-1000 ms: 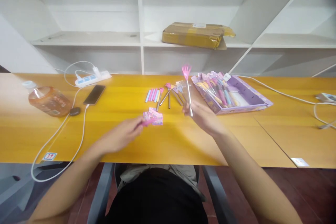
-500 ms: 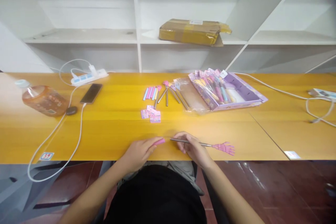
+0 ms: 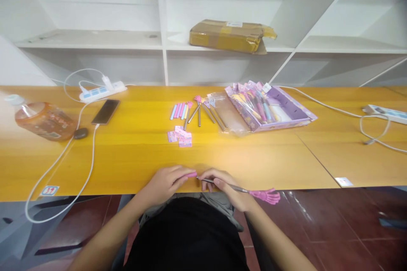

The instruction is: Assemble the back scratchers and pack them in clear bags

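Observation:
My left hand (image 3: 165,183) is closed on a pink handle sleeve (image 3: 191,174), whose end points right. In my right hand (image 3: 221,184) is a back scratcher with a metal rod and a pink hand-shaped head (image 3: 265,195). The rod's bare tip meets the sleeve's end or lies just by it; whether it is inside I cannot tell. Beyond my hands lie several pink, blue and yellow sleeves (image 3: 179,111), more back scratchers (image 3: 199,114) with metal rods, and small printed cards (image 3: 181,136).
A purple display box (image 3: 286,123) of wrapped back scratchers stands at the back right, beside clear plastic wrap (image 3: 233,112). On the left are a drink bottle (image 3: 46,120), a phone (image 3: 106,111), a power strip (image 3: 103,92) and a looped white cable. A taped carton (image 3: 227,36) sits on the shelf.
My right hand has brought the rod's tip left to the pink sleeve, closing the gap between them. The back scratcher's head now tilts lower. The whole view has shifted slightly.

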